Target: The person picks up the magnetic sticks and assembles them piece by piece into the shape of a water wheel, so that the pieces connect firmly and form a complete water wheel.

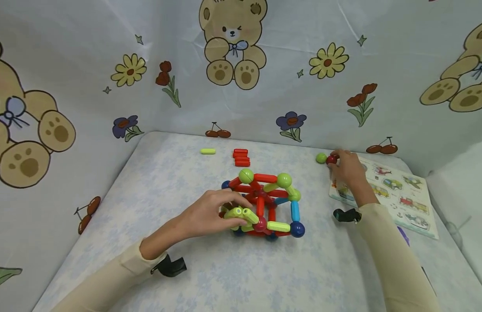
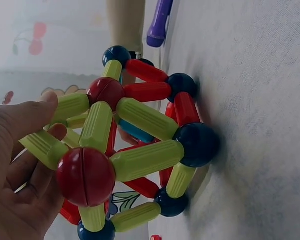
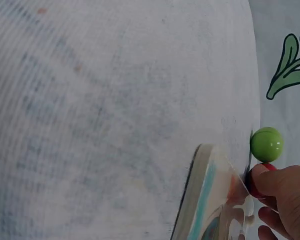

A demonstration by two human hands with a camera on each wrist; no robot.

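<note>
A frame of magnetic sticks and balls (image 1: 265, 178), in red, lime green and blue, stands mid-table. My left hand (image 1: 206, 214) is at its left side, thumb and fingers around two lime-green sticks (image 1: 250, 215) that jut from red balls (image 2: 86, 176). At the back right, my right hand (image 1: 348, 169) pinches a red ball (image 1: 331, 159) between thumb and fingers. Touching or very near it is a lime-green ball (image 3: 266, 144). Part of the red ball is hidden by the thumb in the right wrist view.
A picture book (image 1: 405, 195) lies at the right, under the right forearm's far side. Several red sticks (image 1: 242, 158) and one lime-green stick (image 1: 207, 151) lie behind the frame. A purple object (image 2: 159, 25) is near the right sleeve. A bear-print cloth (image 1: 241, 108) rises behind the table.
</note>
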